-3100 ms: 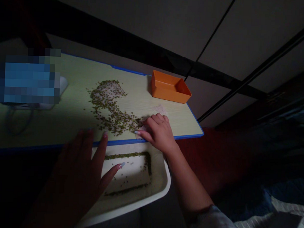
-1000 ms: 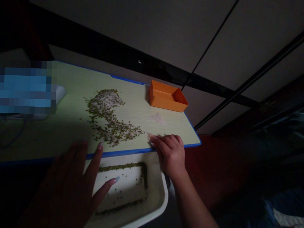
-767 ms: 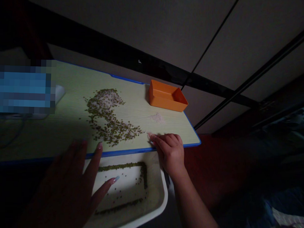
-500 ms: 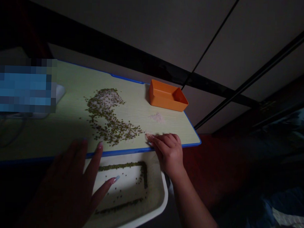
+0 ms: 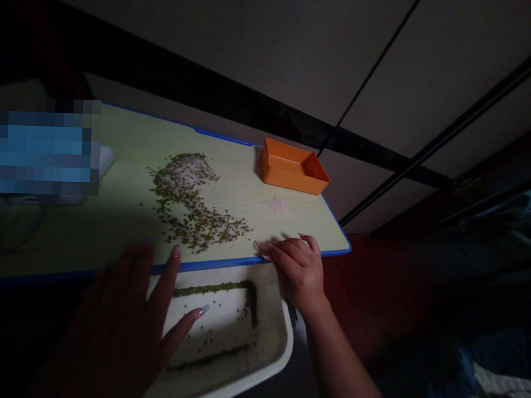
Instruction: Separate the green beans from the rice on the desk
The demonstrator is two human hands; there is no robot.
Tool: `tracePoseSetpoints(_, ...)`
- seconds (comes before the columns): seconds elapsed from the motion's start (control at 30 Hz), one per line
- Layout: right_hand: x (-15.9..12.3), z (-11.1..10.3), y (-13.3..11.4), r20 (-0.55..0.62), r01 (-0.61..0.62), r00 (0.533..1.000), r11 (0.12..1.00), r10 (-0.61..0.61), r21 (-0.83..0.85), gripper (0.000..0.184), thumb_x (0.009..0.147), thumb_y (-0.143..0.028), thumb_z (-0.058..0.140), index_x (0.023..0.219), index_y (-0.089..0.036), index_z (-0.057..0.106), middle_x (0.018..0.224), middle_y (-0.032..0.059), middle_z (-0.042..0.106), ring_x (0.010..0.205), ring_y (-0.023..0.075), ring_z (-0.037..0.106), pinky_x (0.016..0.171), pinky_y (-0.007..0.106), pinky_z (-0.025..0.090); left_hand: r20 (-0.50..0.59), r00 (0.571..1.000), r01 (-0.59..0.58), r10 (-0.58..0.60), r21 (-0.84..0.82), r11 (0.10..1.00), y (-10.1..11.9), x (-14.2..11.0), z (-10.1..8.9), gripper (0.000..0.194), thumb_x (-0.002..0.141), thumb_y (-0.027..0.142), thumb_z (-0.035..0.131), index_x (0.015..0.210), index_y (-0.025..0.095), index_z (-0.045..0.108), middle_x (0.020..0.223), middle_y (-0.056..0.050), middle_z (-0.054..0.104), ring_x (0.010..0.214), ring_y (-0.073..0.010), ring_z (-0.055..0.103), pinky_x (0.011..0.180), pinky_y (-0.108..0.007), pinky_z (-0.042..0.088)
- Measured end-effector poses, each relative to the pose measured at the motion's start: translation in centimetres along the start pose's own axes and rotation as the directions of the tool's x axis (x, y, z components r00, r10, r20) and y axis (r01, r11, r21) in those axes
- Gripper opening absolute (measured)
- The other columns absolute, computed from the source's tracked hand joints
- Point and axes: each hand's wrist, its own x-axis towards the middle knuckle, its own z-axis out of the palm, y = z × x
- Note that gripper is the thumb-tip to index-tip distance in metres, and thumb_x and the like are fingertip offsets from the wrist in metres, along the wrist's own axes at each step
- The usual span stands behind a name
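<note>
A mixed heap of small green beans, which look like mung beans (image 5: pixel 203 229), and pale rice-like grains (image 5: pixel 186 170) lies on a light table (image 5: pixel 234 169) with a blue rim. My left hand (image 5: pixel 126 310) is spread with its fingertips at the table's front edge, in shadow, holding nothing. Beside the heap's right end, my right hand (image 5: pixel 298 267) rests at the front edge with fingers curled and thumb and fingertips together; anything between them is too small to make out. Below the edge, a white basin (image 5: pixel 282 345) holds green beans gathered along its inner sides.
An orange open box (image 5: pixel 295 171) stands at the table's back right. In front of it lies a small pale patch of grains (image 5: pixel 275 205). A white object (image 5: pixel 104 158), partly blurred out, sits at the left with a cord-like loop (image 5: pixel 16 231). Cabinet panels (image 5: pixel 271 48) rise behind.
The pale grains by my right fingertips are no longer seen between them and the heap. My right hand has shifted slightly right and down, its little finger lifted. My left hand is still.
</note>
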Motion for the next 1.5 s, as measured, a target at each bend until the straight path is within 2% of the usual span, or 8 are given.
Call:
tracePoseSetpoints(0.17, 0.5, 0.5, 0.0, 0.026, -0.031, 0.999, 0.999, 0.032, -0.01, 0.021, 0.094, -0.024, 0.061, 0.113, -0.028, 0.069, 0.097, 0.0005, 0.076, 0.09, 0.0164, 0.065, 0.093, 0.038, 0.038, -0.012, 0.999, -0.042, 0.043, 0.027, 0.999, 0.0, 0.1, 0.0, 0.082, 0.083, 0.051, 0.043, 0.153, 0.03, 0.005, 0.156, -0.019, 0.034, 0.143, -0.0503, 0.03, 0.097, -0.078, 0.044)
tracePoseSetpoints(0.4, 1.8, 1.0, 0.0, 0.025, -0.064, 0.998, 0.997, 0.065, -0.038, 0.017, 0.096, -0.026, 0.058, 0.107, -0.024, 0.072, 0.094, 0.0027, 0.076, 0.09, 0.0177, 0.064, 0.088, 0.037, 0.038, 0.005, 1.0, -0.023, 0.023, 0.032, 0.999, 0.0, -0.2, 0.0, 0.085, 0.081, 0.049, 0.047, 0.153, 0.025, 0.008, 0.157, -0.022, 0.031, 0.14, -0.0526, 0.032, 0.101, -0.077, 0.042)
tracePoseSetpoints(0.53, 2.1, 1.5, 0.0, 0.023, -0.085, 0.996, 0.996, 0.086, -0.035, 0.015, 0.095, -0.026, 0.06, 0.102, -0.022, 0.073, 0.093, 0.004, 0.076, 0.089, 0.0178, 0.064, 0.085, 0.036, 0.039, 0.002, 1.0, -0.011, 0.011, 0.016, 1.0, 0.0, -0.3, -0.1, 0.084, 0.082, 0.05, 0.046, 0.152, 0.031, 0.005, 0.157, -0.018, 0.033, 0.142, -0.0503, 0.031, 0.102, -0.076, 0.041)
tracePoseSetpoints(0.63, 2.0, 1.6, -0.1, 0.002, -0.053, 0.999, 0.998, 0.053, -0.028, 0.013, 0.094, -0.026, 0.061, 0.1, -0.022, 0.072, 0.094, 0.0034, 0.077, 0.089, 0.0177, 0.064, 0.09, 0.037, 0.038, 0.02, 1.0, 0.007, -0.007, 0.012, 1.0, -0.1, -0.4, 0.0, 0.083, 0.082, 0.051, 0.046, 0.152, 0.036, 0.004, 0.159, -0.013, 0.032, 0.145, -0.0462, 0.029, 0.105, -0.074, 0.04)
tracePoseSetpoints(0.77, 1.6, 1.3, -0.4, -0.036, -0.007, 0.999, 1.0, 0.006, -0.021, 0.012, 0.094, -0.024, 0.061, 0.1, -0.023, 0.071, 0.093, 0.002, 0.077, 0.089, 0.0164, 0.065, 0.093, 0.038, 0.038, -0.013, 0.999, -0.035, 0.036, 0.052, 0.998, -0.2, -0.4, 0.1, 0.082, 0.083, 0.053, 0.044, 0.153, 0.026, 0.01, 0.159, -0.022, 0.028, 0.141, -0.0498, 0.034, 0.102, -0.073, 0.041)
tracePoseSetpoints(0.87, 1.3, 0.9, -0.3, -0.067, 0.003, 0.998, 1.0, -0.005, -0.029, 0.011, 0.094, -0.022, 0.061, 0.099, -0.021, 0.07, 0.092, 0.0025, 0.077, 0.088, 0.0163, 0.066, 0.093, 0.038, 0.038, -0.052, 0.994, -0.088, 0.093, 0.102, 0.991, -0.2, -0.2, 0.1, 0.082, 0.083, 0.053, 0.043, 0.152, 0.018, 0.015, 0.154, -0.029, 0.033, 0.135, -0.0529, 0.04, 0.096, -0.071, 0.045)
tracePoseSetpoints(0.97, 1.1, 0.7, 0.0, -0.079, -0.005, 0.997, 0.999, 0.002, -0.034, 0.011, 0.093, -0.021, 0.061, 0.1, -0.021, 0.07, 0.092, 0.0028, 0.076, 0.088, 0.0167, 0.066, 0.092, 0.038, 0.038, -0.058, 0.993, -0.092, 0.1, 0.123, 0.988, -0.1, -0.1, 0.2, 0.082, 0.083, 0.053, 0.044, 0.151, 0.015, 0.019, 0.151, -0.031, 0.037, 0.133, -0.0525, 0.043, 0.097, -0.069, 0.045)
tracePoseSetpoints(1.5, 1.4, 1.1, -0.5, -0.051, 0.0, 0.999, 0.999, -0.002, -0.041, 0.012, 0.094, -0.022, 0.06, 0.098, -0.022, 0.071, 0.093, 0.0025, 0.076, 0.088, 0.0166, 0.065, 0.088, 0.036, 0.039, -0.03, 0.997, -0.066, 0.069, 0.11, 0.992, -0.4, -0.5, 0.3, 0.082, 0.082, 0.055, 0.043, 0.152, 0.019, 0.017, 0.155, -0.026, 0.033, 0.139, -0.0487, 0.037, 0.102, -0.068, 0.042)
